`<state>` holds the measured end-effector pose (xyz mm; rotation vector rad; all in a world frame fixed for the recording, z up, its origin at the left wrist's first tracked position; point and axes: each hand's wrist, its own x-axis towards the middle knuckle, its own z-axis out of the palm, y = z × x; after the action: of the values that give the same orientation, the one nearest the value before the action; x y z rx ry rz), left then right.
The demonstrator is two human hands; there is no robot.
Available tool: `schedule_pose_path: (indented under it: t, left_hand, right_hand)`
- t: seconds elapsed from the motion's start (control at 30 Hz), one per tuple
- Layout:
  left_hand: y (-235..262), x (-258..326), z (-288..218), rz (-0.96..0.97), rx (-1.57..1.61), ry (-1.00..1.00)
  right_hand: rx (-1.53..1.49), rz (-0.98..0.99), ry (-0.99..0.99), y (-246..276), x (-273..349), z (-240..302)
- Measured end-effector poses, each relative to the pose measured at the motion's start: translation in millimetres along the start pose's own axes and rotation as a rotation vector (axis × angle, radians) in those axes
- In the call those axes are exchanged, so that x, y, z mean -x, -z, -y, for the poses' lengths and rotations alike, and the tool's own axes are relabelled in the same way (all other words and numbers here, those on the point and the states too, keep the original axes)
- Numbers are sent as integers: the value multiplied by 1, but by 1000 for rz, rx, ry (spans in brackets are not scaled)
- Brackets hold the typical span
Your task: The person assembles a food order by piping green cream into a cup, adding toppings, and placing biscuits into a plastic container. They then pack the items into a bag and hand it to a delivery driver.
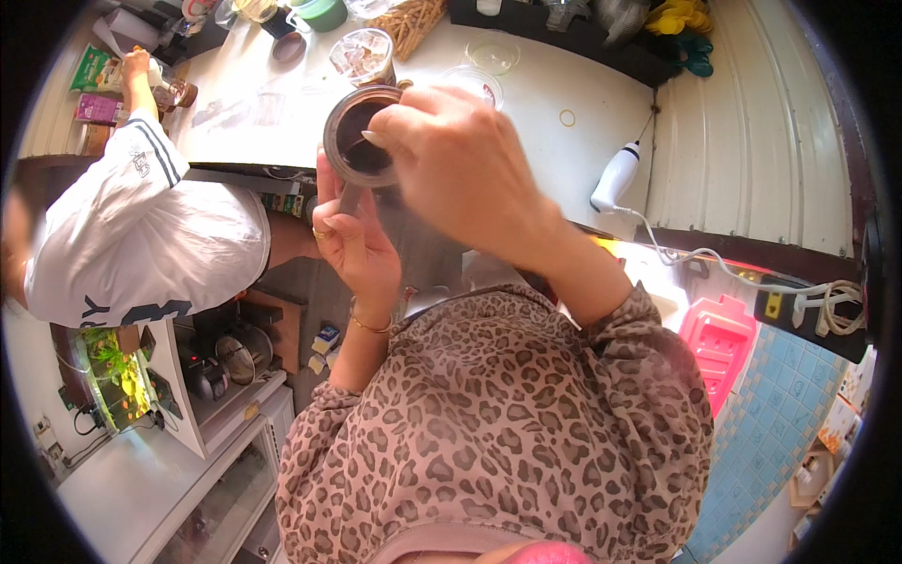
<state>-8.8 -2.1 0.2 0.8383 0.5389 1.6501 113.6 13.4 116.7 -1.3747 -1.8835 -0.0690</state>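
Note:
In front of my chest, a round metal-rimmed cup (pixel 338 160) is tipped so that its dark inside faces me. A short handle-like stem shows below its rim, and the fingers of my left hand (pixel 362 249) are closed around it from underneath. My right hand (pixel 470 169) is closed over the cup's right side, with the thumb at the opening. A thin line shows inside near the thumb; what those fingers pinch is hidden. Just beyond the cup, a clear plastic cup of ice cubes (pixel 365 68) stands on the white table (pixel 554 150).
A white handheld appliance (pixel 616 179) lies at the table's right edge, its cord running to a power strip (pixel 810 315). Clear lids (pixel 492 53) and a rubber band (pixel 567 118) lie on the table. At left, a person in white (pixel 150 244) reaches over it. A pink plastic tray (pixel 716 348) stands right.

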Motion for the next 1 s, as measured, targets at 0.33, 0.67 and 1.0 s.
schedule_pose_path:
  t: [0.33, 0.67, 1.0]
  left_hand:
    - [-19, -72, -33, 232, -694, 162]
    - [-62, -107, -8, 410, -1523, -121]
    - [-101, -120, 30, 575, -1680, -213]
  right_hand:
    - [-260, -11, 198, 18, -17, -84]
    - [-391, -255, -248, -10, 26, -135]
    - [-593, -417, -472, -30, 51, -181]
